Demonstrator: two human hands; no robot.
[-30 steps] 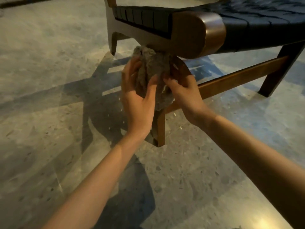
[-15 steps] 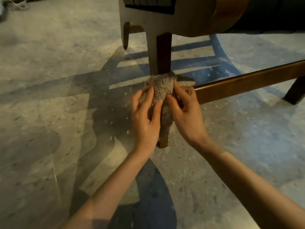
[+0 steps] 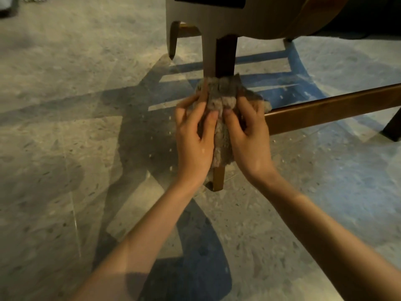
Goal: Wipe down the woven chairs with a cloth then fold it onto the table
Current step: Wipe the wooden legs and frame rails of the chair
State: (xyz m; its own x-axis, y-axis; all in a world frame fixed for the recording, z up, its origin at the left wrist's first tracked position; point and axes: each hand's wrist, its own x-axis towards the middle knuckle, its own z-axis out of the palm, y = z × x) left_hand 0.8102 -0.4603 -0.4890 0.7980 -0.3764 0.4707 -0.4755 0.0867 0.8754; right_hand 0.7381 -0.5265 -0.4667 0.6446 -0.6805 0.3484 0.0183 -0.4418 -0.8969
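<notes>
A person's left hand (image 3: 193, 139) and right hand (image 3: 249, 137) clasp a cloth (image 3: 221, 98) around the front leg (image 3: 224, 55) of a woven chair (image 3: 271, 16), fingers curled round the fabric from either side and both thumbs pressed into it at the middle. The cloth is grey-brown and nubbly, like worn terry, bunched into thick folds. It sits on the lower half of the leg, and its long axis runs up and down along the wood: the upper edge flares wide above the fingertips, while the lower end narrows between the palms and stops just short of the leg's foot, which shows bare on the speckled stone floor (image 3: 65, 127). The leg stands close to upright. A brown wooden rail (image 3: 329, 109) meets it behind the right hand and runs off to the right, rising slightly. Chair and arms cast dark shadows across the floor
</notes>
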